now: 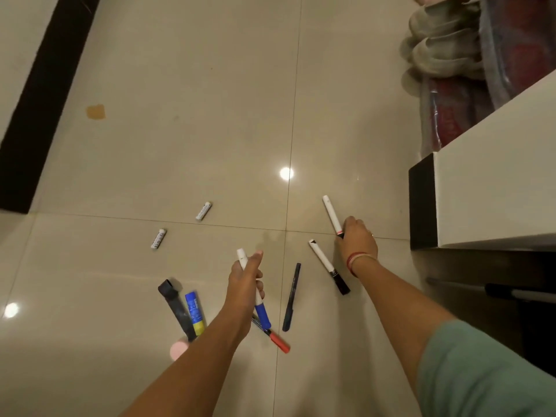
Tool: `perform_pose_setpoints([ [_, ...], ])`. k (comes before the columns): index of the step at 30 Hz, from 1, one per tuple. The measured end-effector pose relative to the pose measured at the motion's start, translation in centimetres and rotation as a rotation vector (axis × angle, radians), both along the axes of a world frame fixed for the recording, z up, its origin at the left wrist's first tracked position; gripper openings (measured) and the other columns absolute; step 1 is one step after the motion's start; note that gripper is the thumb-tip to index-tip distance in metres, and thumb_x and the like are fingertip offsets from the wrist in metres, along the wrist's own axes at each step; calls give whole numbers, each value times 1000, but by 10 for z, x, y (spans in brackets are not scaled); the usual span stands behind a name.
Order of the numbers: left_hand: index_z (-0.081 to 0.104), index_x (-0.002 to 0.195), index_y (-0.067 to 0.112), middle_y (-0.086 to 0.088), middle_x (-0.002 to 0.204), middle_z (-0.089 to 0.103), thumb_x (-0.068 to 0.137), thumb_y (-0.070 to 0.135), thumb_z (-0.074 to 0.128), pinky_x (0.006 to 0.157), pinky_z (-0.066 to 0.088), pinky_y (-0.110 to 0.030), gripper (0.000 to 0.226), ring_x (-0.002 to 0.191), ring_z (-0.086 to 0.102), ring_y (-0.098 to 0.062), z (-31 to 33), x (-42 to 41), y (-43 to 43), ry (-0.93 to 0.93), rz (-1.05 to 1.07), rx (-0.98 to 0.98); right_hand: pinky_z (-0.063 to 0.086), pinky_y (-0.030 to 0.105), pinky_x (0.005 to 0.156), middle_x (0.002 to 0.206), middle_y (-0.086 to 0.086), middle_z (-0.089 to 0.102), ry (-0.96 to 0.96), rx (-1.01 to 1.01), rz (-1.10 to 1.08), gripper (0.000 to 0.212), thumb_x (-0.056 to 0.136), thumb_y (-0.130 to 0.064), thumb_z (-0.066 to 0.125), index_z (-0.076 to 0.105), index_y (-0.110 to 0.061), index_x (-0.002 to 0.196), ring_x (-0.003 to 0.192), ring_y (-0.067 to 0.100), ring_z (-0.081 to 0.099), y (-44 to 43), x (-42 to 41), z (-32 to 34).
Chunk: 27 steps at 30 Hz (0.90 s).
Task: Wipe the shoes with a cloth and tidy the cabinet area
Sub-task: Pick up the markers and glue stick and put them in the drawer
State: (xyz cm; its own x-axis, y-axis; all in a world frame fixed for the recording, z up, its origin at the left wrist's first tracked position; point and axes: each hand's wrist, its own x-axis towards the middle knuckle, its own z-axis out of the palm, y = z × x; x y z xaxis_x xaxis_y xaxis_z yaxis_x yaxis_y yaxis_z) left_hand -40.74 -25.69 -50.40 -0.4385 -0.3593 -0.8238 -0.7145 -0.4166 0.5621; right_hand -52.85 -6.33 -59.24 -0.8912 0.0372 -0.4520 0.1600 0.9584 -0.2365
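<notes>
Markers and pens lie scattered on the beige tiled floor (180,130). My left hand (245,281) grips a white marker with a blue cap (262,314), lifted a little off the floor. My right hand (358,239) holds the lower end of a white marker (331,213) near the cabinet. Between my hands lie a white marker with a black cap (328,266) and a thin black pen (291,296). A red-capped pen (273,337) lies under my left forearm. The white cabinet (496,182) stands at the right. No shoes or cloth are clearly in view.
Two small white batteries (204,210) (158,239) lie to the left. A blue and yellow glue stick (194,313), a black strip (176,305) and a pink round thing (178,350) lie by my left forearm. Bundled fabric and bagged items (445,55) sit at the top right.
</notes>
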Motion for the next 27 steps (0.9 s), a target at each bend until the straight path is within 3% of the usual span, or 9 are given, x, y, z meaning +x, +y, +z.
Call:
perform_pose_setpoints([
  [4,51,105,13,-2,79,46,92,43,55,56,41,-25,33,60,41,-10,-2,6,1,-25,60,45,43,31,67,98,15,59,32,-123,-39,14,90,-14,54,54,-3,98,78,26,53,-5,2,10],
  [7,50,108,14,-2,85,46,90,47,56,59,41,-26,38,66,42,-11,8,9,6,-29,84,15,50,30,70,89,6,64,100,-412,-167,13,85,-19,63,63,-10,95,76,19,58,-22,39,49],
  [11,47,100,21,-2,92,48,86,55,58,73,42,-32,38,76,44,-15,38,10,17,-27,10,-10,50,16,67,82,-6,64,-37,-684,-94,12,80,-17,71,65,-20,90,73,6,59,-46,123,127],
  [14,48,95,19,-5,85,48,93,31,56,68,42,-29,14,71,45,-15,51,7,21,-39,-3,-29,49,16,67,83,-11,65,-133,-767,21,12,79,-19,72,65,-22,89,77,8,60,-57,160,157],
  [16,47,88,18,-5,77,45,95,15,48,61,41,-28,8,64,42,-15,56,9,22,-38,49,-51,47,13,64,79,-8,67,-195,-841,-79,5,81,-23,70,68,-21,85,75,7,62,-52,159,162],
  [17,46,87,17,-4,75,43,93,10,46,61,40,-28,10,63,41,-15,56,10,20,-48,63,-56,47,14,64,78,-7,67,-171,-838,-152,6,84,-26,68,68,-20,83,73,6,62,-46,153,154],
  [19,45,91,15,-5,77,43,90,3,46,62,40,-28,12,64,41,-15,51,13,14,-72,64,-60,50,23,71,87,-5,64,-35,-635,-212,9,88,-26,63,66,-18,91,77,8,61,-27,133,122],
  [23,44,96,16,-5,86,42,83,-4,46,65,42,-29,24,71,41,-17,28,26,2,-103,62,-40,43,38,86,111,10,53,-41,-89,15,33,88,-26,59,52,-12,118,100,30,54,6,92,46],
  [27,45,91,17,-6,86,44,81,-6,47,64,42,-31,25,70,43,-19,11,40,-2,-110,68,-4,45,38,76,104,13,58,-81,45,135,23,88,-22,57,50,-9,106,91,34,56,10,82,4],
])
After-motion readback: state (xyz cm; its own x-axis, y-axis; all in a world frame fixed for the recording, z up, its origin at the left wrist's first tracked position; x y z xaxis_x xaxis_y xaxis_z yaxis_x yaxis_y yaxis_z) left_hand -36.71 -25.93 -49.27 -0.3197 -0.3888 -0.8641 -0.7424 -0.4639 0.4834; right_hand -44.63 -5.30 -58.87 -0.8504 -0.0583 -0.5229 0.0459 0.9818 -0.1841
